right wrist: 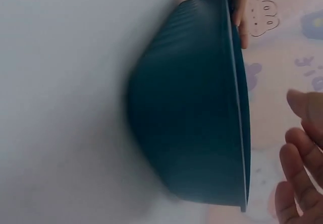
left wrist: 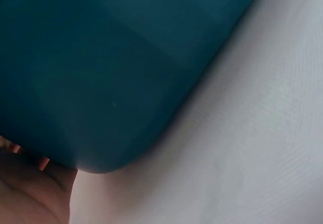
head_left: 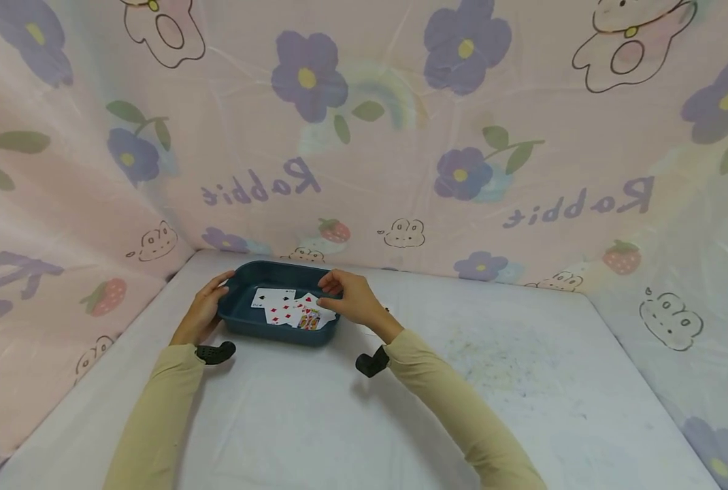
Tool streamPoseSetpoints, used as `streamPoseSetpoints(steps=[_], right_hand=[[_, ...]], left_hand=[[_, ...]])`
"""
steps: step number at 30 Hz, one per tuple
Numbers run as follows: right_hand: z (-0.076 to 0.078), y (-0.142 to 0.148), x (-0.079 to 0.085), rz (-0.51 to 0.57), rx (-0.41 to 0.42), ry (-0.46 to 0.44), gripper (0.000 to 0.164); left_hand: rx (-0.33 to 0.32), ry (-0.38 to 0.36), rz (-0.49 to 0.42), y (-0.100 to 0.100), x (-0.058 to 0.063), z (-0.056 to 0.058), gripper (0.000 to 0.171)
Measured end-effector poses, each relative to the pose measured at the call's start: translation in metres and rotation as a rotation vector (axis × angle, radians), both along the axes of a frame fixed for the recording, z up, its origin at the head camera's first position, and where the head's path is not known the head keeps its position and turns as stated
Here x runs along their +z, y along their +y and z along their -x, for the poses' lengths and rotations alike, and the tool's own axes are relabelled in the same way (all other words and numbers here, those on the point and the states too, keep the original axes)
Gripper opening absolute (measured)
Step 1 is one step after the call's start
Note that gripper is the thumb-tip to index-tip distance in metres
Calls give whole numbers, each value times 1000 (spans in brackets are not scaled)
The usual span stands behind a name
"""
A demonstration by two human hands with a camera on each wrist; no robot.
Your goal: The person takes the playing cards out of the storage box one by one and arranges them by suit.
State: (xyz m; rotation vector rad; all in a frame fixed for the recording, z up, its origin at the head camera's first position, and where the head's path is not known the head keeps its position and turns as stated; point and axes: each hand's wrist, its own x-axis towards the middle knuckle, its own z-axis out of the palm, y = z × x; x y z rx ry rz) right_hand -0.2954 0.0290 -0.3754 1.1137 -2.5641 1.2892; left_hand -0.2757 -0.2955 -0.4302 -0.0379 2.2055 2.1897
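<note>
A dark teal plastic basin [head_left: 278, 331] sits at the left back of the table, with several playing cards [head_left: 280, 315] lying face up in it. Spades, diamonds, a heart and a face card show among them. My left hand [head_left: 203, 309] grips the basin's left end; in the right wrist view its fingers [right wrist: 241, 12] hook over the far rim. Over the basin's right end hovers my right hand [head_left: 354, 299], fingers loosely bent. In the right wrist view those fingers [right wrist: 298, 176] hold nothing and stand apart from the rim. The right hand covers part of the cards.
A white cloth covers the table [head_left: 290, 415], with faint dark specks [head_left: 499, 361] on its right part. Pink printed curtains [head_left: 364, 156] close off the back and both sides. Black wrist devices [head_left: 373, 362] stick out from both sleeves.
</note>
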Motion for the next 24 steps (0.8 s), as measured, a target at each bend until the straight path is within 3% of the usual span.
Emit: streamPoseSetpoints(steps=[6,10,14,24], right_hand=[[6,-11,4,-174,98,38,30],[10,-18,3,-231,128,35,32],[11,-25,0,-260,80,18,33],[11,-40,-10,-229,-37,-131,41]], left_hand=[[3,1,-4,0,1,0,48],[-2,2,-12,0,1,0,48],[-11,6,-11,0,2,0,48],[-21,18,-26,-1,1,-2,48]])
